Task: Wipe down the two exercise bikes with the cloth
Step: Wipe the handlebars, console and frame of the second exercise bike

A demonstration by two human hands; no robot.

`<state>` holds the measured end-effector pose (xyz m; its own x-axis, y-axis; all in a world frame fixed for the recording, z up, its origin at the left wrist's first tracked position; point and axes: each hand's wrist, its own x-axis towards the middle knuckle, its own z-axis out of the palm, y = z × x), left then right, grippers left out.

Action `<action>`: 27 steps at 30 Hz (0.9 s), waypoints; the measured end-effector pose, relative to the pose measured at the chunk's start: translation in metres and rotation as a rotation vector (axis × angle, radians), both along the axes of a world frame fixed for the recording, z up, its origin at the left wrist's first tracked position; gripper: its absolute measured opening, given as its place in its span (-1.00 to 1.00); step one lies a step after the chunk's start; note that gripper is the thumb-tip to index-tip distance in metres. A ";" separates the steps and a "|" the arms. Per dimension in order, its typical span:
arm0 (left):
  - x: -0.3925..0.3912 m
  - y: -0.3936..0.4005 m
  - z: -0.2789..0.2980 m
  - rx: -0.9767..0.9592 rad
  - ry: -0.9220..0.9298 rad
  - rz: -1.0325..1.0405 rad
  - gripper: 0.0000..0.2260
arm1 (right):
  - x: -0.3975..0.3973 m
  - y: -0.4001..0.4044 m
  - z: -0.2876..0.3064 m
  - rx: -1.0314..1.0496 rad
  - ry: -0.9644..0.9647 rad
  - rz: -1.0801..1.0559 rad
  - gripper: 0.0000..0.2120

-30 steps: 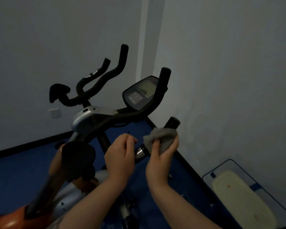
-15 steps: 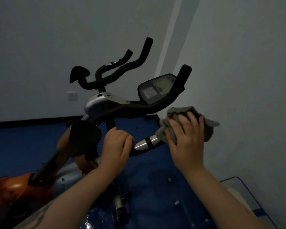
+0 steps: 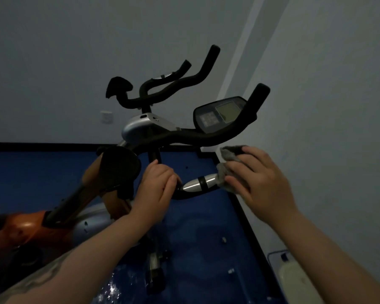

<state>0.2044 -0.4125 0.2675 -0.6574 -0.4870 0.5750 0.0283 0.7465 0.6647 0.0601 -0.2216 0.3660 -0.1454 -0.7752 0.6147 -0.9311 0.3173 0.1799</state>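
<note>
Blue flooring lies under our hands: our left hand [image 3: 157, 185] curls round the stiff handlebar [image 3: 198, 184], our right hand [image 3: 259, 178] wraps the soft, light cloth [image 3: 229, 155] over its end, likely bunching easily.

The room is dim. Two pale grey walls [image 3: 53, 51] meet at a corner, one carrying a white wall socket [image 3: 106, 117]. A black skirting board [image 3: 42, 147] borders the glossy blue floor [image 3: 31, 172], where small bits of debris [image 3: 224, 239] lie scattered.
</note>
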 end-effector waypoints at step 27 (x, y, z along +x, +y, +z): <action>0.011 -0.022 0.056 -0.359 -0.507 -0.214 -0.74 | 0.081 -0.048 -0.064 -0.314 -0.169 -0.198 -0.70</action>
<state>0.2155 -0.4342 0.3235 -0.9506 -0.1511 0.2711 -0.0505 0.9371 0.3455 0.1410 -0.2697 0.3024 -0.3920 -0.5009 0.7716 -0.8547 0.5085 -0.1042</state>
